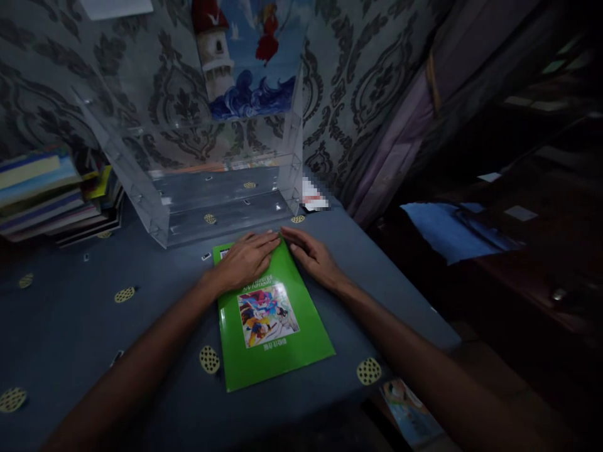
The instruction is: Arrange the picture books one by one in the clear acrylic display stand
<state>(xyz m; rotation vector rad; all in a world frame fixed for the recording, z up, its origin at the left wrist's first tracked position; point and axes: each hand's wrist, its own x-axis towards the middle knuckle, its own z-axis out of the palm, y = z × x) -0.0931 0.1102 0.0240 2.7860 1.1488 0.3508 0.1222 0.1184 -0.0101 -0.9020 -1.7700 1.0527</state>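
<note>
A green book (277,367) with a colourful picture on its cover lies flat on the table, its printing upside down to me. My left hand (247,258) rests palm down on the book's far part, fingers stretched out to the right. At the far right corner, my right hand (313,254) lies along the book's edge, its fingers straight and their tips close to those of the left hand. Neither hand grips anything. Just beyond the hands stands a clear plastic rack (217,220) with upright side panels.
Stacked books (42,194) stand at the left on the patterned grey tablecloth (155,351). Behind the rack is a patterned wall with a castle picture (254,56). A purple curtain (400,138) hangs at the right, near a blue cloth-like sheet (452,232). The table's edge runs along the right.
</note>
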